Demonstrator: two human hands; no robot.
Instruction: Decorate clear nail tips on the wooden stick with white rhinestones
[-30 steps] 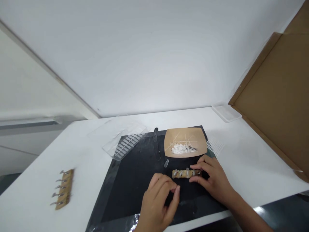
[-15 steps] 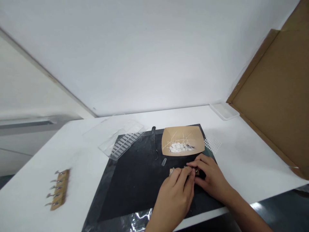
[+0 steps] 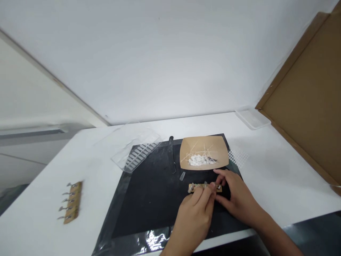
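Observation:
A small wooden strip (image 3: 218, 188) with metal clips lies on the black mat (image 3: 149, 206). Over its middle, my left hand (image 3: 197, 209) has its fingers pinched together on a small piece too hidden to name. My right hand (image 3: 234, 188) is at the strip's right end, thumb below and fingers above, index finger stretched out and apart from the thumb. Clear pieces stand at the strip's left end and middle. One loose clear nail-shaped piece (image 3: 182, 176) lies on the mat, beyond my left hand. Behind the hands, a cardboard tray (image 3: 186, 144) holds white bits and thin strips.
A second wooden strip with clips (image 3: 73, 202) lies at the left on the white table (image 3: 101, 170). A black curved tool (image 3: 171, 154), a clear compartment tray (image 3: 141, 154), a dotted sheet (image 3: 239, 157), a white lid (image 3: 253, 119) and a cardboard panel (image 3: 306, 99) are also around.
My right fingers have lifted and spread from the strip, and more of it shows. My left fingertips remain over its middle. The camera view has shifted slightly.

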